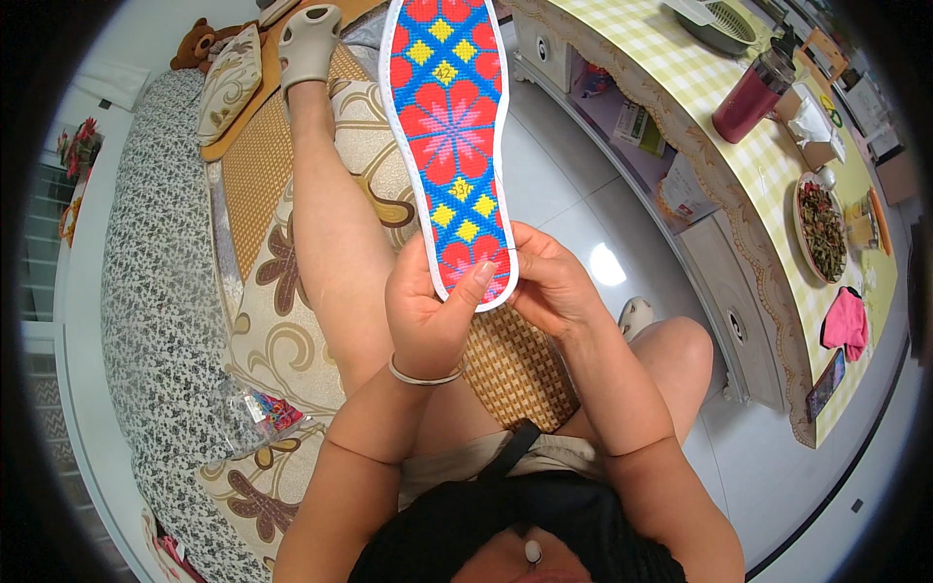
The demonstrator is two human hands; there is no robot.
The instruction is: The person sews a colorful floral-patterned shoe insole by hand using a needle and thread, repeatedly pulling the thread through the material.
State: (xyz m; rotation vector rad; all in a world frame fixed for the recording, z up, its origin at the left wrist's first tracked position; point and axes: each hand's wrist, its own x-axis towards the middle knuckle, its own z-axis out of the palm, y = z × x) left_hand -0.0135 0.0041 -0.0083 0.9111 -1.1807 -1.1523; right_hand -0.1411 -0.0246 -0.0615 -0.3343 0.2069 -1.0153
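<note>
A long embroidered insole (pixel 452 131) with red flowers, blue ground, yellow diamonds and a white border is held up in front of me. My left hand (pixel 428 303) grips its near, rounded end, thumb pressed on the patterned face and the other fingers behind. At the right edge of that same end is my right hand (pixel 552 282), thumb and forefinger pinched together against the border. A thin dark line, maybe thread or a needle, shows by those fingertips; what they pinch is too small to tell. A pale bangle circles my left wrist.
Under my stretched leg lies a patterned sofa cover (pixel 277 340), with a clear bag of coloured bundles (pixel 275 413) on it. To the right, a checked-cloth table (pixel 671 68) holds a maroon bottle (pixel 753 97), a plate of food (pixel 821 228), a pink cloth (pixel 846 324) and a phone (pixel 826 385).
</note>
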